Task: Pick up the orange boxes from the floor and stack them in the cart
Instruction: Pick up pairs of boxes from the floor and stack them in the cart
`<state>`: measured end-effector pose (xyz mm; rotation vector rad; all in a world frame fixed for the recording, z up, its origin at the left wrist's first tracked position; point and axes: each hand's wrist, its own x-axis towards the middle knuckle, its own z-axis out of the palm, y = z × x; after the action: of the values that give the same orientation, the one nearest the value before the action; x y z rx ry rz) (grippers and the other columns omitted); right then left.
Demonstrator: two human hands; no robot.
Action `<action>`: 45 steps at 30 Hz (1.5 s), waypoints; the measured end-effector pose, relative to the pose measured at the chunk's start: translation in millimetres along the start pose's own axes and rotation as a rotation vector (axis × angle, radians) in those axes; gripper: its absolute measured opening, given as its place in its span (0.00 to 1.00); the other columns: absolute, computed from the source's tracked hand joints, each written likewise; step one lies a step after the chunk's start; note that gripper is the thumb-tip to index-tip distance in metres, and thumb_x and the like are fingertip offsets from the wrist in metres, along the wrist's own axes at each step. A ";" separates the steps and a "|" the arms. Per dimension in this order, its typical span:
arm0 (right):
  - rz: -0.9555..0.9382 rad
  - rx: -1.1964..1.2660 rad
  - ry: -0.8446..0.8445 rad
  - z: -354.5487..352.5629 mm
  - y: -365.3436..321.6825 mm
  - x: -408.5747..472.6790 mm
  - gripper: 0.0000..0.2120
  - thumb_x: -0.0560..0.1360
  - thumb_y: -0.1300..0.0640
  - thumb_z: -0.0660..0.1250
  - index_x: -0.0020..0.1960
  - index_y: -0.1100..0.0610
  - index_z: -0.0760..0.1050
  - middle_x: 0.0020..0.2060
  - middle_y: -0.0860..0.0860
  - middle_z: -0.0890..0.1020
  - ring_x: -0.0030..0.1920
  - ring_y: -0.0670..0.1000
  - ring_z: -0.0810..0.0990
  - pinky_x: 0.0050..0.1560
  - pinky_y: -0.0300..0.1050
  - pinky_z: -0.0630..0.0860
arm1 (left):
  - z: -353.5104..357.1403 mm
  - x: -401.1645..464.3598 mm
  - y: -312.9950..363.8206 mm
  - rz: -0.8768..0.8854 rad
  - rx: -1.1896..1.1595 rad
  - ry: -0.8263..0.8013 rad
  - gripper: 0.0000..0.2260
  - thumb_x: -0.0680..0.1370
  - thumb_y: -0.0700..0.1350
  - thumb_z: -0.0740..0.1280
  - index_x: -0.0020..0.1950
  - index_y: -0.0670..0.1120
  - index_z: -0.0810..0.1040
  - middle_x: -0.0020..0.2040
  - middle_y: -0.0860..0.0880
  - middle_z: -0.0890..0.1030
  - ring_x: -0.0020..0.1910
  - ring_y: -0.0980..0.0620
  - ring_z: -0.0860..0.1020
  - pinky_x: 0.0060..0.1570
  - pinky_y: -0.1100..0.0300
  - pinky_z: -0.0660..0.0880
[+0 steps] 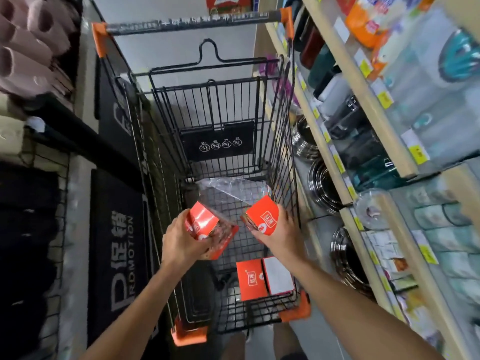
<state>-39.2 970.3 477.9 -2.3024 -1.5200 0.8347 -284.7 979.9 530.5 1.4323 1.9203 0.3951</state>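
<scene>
Shop aisle, cart [281,131] holding 1 orange box [253,279], hands gripping 2 more

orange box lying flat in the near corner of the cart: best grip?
Judging by its pose, come straight down from above and pinch the two long edges of the flat box. It lies face-up against the cart wall, so side access looks blocked on the right.

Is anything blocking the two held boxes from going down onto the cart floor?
Nothing solid. Left hand and right hand hold orange boxes inside the cart; only loose clear plastic and one placed box lie below.
</scene>
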 end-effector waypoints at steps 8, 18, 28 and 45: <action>0.182 0.018 -0.009 72.3 38.1 18.9 0.52 0.60 0.39 0.83 0.75 0.54 0.60 0.64 0.55 0.76 0.62 0.58 0.76 0.59 0.57 0.76 | 39.8 18.8 -34.1 0.006 -0.012 0.003 0.43 0.61 0.51 0.84 0.71 0.46 0.70 0.59 0.49 0.79 0.52 0.53 0.78 0.53 0.55 0.78; 0.332 -0.048 0.016 129.2 67.5 12.8 0.53 0.60 0.43 0.84 0.76 0.59 0.61 0.68 0.59 0.74 0.68 0.61 0.73 0.65 0.58 0.73 | 64.3 27.0 -62.5 0.025 -0.063 -0.026 0.45 0.59 0.59 0.82 0.72 0.52 0.66 0.62 0.53 0.77 0.59 0.51 0.76 0.59 0.44 0.78; 0.455 0.101 -0.058 127.1 68.5 2.1 0.63 0.61 0.45 0.84 0.82 0.54 0.46 0.79 0.55 0.62 0.78 0.58 0.62 0.77 0.59 0.60 | 81.6 27.5 -70.8 -0.038 -0.028 -0.035 0.48 0.57 0.66 0.77 0.72 0.56 0.63 0.65 0.51 0.75 0.65 0.48 0.74 0.64 0.39 0.73; 0.040 0.400 0.027 54.0 48.7 10.3 0.51 0.73 0.56 0.76 0.82 0.47 0.44 0.80 0.49 0.58 0.79 0.47 0.57 0.77 0.49 0.63 | 198.5 31.9 -58.6 -0.368 -0.045 -0.110 0.44 0.66 0.53 0.80 0.73 0.42 0.60 0.65 0.39 0.72 0.65 0.38 0.72 0.64 0.39 0.73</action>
<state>-31.4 953.9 406.6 -2.0447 -1.1709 1.0087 -194.8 957.6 342.6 1.0191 2.0164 0.1806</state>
